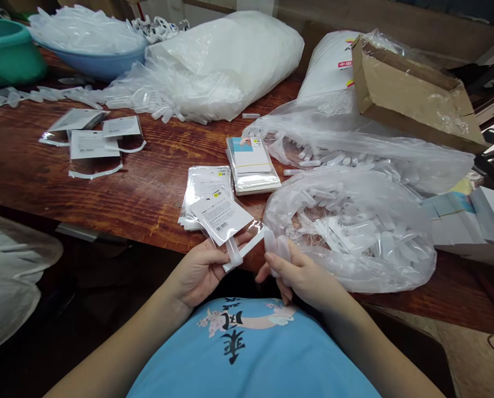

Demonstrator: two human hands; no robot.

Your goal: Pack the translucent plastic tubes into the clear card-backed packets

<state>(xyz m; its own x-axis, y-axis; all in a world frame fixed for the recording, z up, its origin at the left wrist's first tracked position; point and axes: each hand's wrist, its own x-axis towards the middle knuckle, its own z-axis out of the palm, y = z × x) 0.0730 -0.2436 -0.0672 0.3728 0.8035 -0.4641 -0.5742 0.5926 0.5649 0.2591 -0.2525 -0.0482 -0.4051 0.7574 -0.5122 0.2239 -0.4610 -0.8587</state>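
My left hand (208, 271) pinches the open end of a clear plastic packet (252, 237) that has a white printed card (222, 214) in it. One translucent plastic piece (234, 251) lies at the packet's mouth by my left fingertips. In my right hand (297, 271) are a few translucent pieces (277, 250), held upright between thumb and fingers beside the packet's other corner. Beyond my left hand lies a stack of packets (195, 190), and to its right a stack of printed cards (253, 166).
An open plastic bag (350, 276) of translucent pieces is on the right, near a cardboard box (416, 105). Three packets (93, 145) lie at left. Behind them stand a blue basin (101, 61), a green basin (10, 52) and a large white bag (230, 61).
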